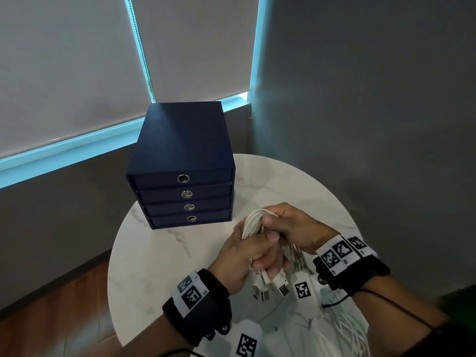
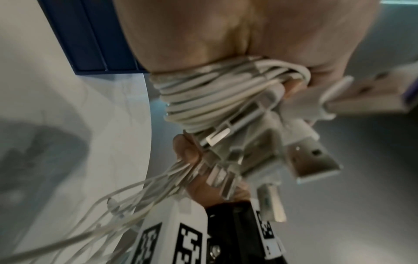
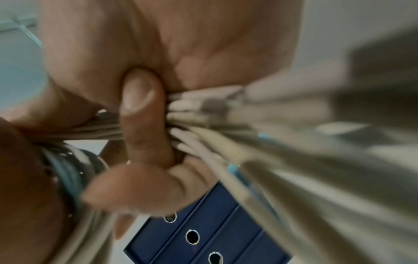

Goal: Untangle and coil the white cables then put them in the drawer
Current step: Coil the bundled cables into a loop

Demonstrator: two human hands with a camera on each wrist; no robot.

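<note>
Both hands are up over the round marble bench (image 1: 164,253), wrapped around one bundle of white cables (image 1: 253,222). The left hand (image 1: 244,256) has its fingers curled tight round the lower part, USB plugs (image 1: 279,286) hanging out below it. The right hand (image 1: 291,228) grips the looped top. All four drawers of the navy drawer unit (image 1: 183,155) are shut, just behind the hands
</note>
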